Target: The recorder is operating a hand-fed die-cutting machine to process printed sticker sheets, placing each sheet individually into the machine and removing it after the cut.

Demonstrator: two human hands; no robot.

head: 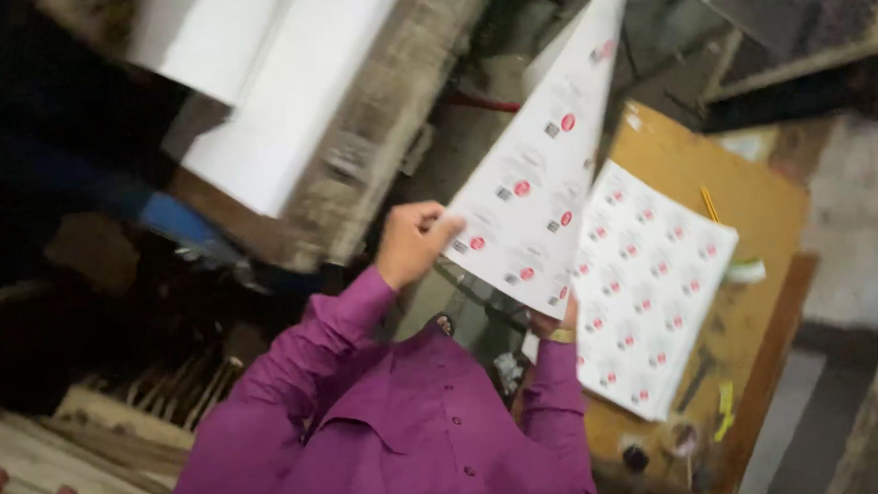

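Observation:
My left hand point(414, 240), at the end of a purple sleeve, pinches the left edge of a large white printed sheet point(541, 186). The sheet carries rows of small labels with red round marks and dark code squares, and it is lifted and tilted upward. My right hand point(553, 323) grips the sheet's lower corner and is mostly hidden behind it; a gold band shows at the wrist. Just to the right, a stack of matching printed sheets point(656, 286) lies flat on a brown wooden table point(767, 200).
A yellow pencil point(709, 203) lies on the table beyond the stack. Large white paper sheets point(281, 95) rest on a worn machine body at upper left. Small dark items point(632, 457) sit at the table's near end. Grey floor lies to the right.

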